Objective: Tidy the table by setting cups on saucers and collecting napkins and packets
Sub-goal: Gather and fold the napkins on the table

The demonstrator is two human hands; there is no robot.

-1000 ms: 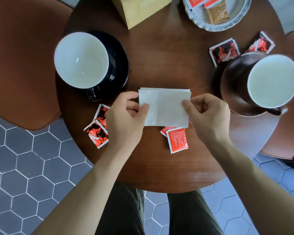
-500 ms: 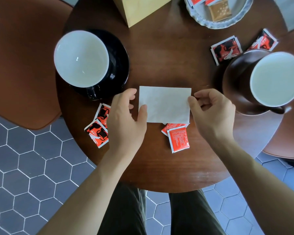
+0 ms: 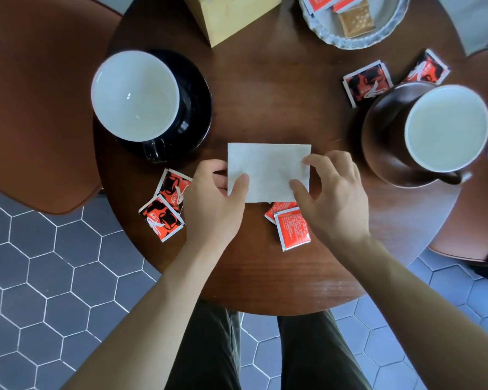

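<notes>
A folded white napkin (image 3: 268, 171) lies at the middle of the round wooden table (image 3: 265, 94). My left hand (image 3: 214, 204) pinches its left edge, thumb on top. My right hand (image 3: 333, 198) holds the right edge with thumb and index fingertip on the paper. A black cup (image 3: 135, 95) with a white inside stands on a black saucer (image 3: 197, 108) at left. A brown cup (image 3: 445, 128) sits on a brown saucer (image 3: 378, 130) at right. Red packets lie left of my hand (image 3: 164, 218), under the napkin's near edge (image 3: 292, 229) and at upper right (image 3: 366, 83).
A pale scalloped dish (image 3: 389, 29) holding packets and a biscuit stands at the back right. A yellow wooden box (image 3: 231, 15) stands at the back centre. Brown chairs flank the table at left (image 3: 40, 94) and right (image 3: 476, 220).
The napkin has come down from a slight lift to lie flat on the table. My right thumb has slid further onto the paper.
</notes>
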